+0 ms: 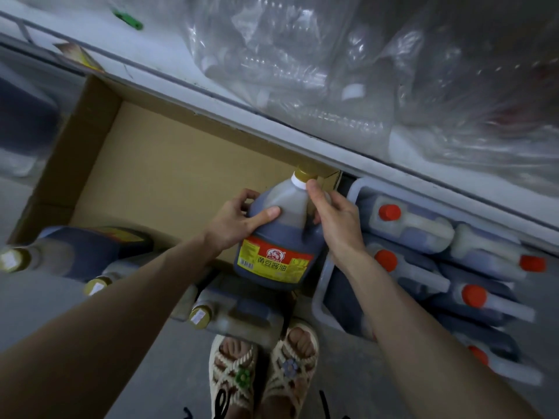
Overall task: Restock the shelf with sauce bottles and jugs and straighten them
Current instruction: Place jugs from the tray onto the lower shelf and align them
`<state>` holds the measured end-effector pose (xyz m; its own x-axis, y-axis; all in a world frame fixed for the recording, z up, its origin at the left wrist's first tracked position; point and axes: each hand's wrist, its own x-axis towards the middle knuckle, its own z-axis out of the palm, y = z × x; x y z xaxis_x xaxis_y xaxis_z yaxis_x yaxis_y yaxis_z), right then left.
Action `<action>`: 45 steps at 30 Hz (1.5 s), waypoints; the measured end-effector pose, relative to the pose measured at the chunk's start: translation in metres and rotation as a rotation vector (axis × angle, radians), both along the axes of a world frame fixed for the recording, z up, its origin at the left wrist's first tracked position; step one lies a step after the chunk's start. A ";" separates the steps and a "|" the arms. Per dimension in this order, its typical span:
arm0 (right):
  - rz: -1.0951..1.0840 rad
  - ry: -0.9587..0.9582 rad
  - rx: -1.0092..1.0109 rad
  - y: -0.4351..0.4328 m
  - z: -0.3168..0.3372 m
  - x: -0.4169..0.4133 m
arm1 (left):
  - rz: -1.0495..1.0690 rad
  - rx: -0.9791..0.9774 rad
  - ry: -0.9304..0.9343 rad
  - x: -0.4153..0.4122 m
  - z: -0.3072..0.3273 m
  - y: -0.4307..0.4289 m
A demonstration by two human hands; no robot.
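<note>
Left hand (239,220) and right hand (334,217) clasp a full, likely heavy soy-sauce jug (279,234) at shoulder and handle.

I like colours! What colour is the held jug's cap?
Dark yellow cap, seen in head view.

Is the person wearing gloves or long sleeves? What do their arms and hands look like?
No gloves and no long sleeves. Both the left hand and the right hand are bare, and so are the left forearm and right forearm. I see no watch, ring or bracelet. The feet wear cream woven sandals with little flowers.
</note>
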<state>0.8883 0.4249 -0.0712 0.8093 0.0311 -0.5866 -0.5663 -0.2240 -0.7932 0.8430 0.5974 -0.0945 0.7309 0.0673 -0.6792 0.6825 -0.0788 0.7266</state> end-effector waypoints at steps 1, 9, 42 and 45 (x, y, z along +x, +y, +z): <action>-0.006 -0.006 0.001 -0.001 0.016 -0.002 | 0.003 0.001 -0.012 -0.002 0.015 -0.001; 0.032 -0.145 0.012 0.005 0.218 0.008 | 0.025 0.026 -0.151 0.000 0.213 0.005; -0.193 -0.663 0.247 0.035 0.879 0.111 | 0.005 0.089 -0.819 0.126 0.861 0.024; -0.185 -0.648 0.253 0.039 0.879 0.139 | 0.024 0.072 -0.814 0.155 0.856 0.025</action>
<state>1.0278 0.4637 0.8083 0.9974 -0.0687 0.0206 0.0251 0.0649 -0.9976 0.9984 0.6222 0.7619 0.9911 0.1125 0.0708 -0.0552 -0.1361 0.9892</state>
